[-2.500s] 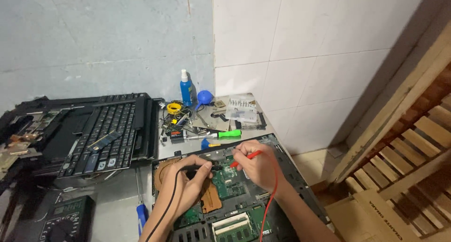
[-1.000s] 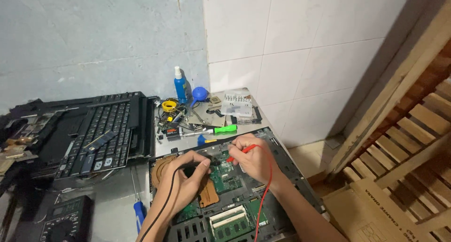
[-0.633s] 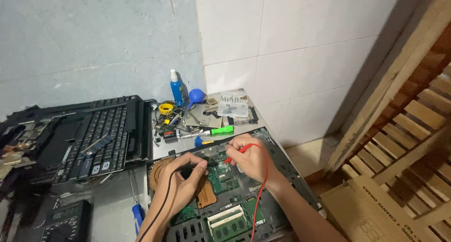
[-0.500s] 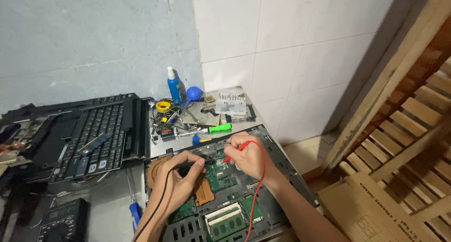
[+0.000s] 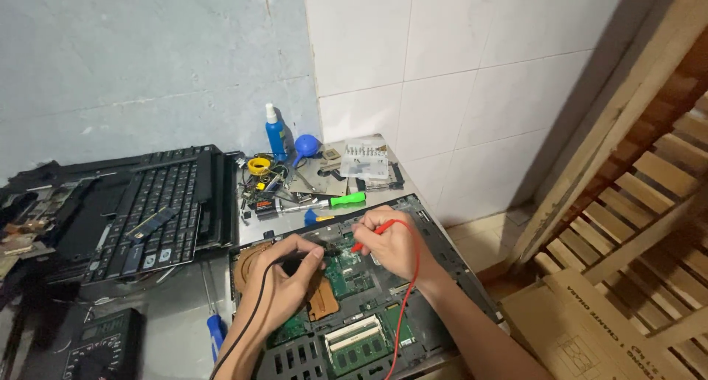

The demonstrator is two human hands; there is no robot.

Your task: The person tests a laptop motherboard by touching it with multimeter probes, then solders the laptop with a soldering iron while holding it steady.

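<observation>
Single head-worn view, looking down and forward from above the bench, slightly tilted. Near bottom centre: both forearms enter frame, left hand (image 5: 284,277) and right hand (image 5: 391,243) over the opened laptop board (image 5: 354,314), fairly close to the lens. Far centre: tiled wall corner (image 5: 313,92) behind the bench. Left: black keyboard (image 5: 158,207), bottom-left corner cuts a multimeter (image 5: 99,347). Right edge: wooden slats (image 5: 649,188), well apart from the hands. No second view, so nothing shared.
</observation>
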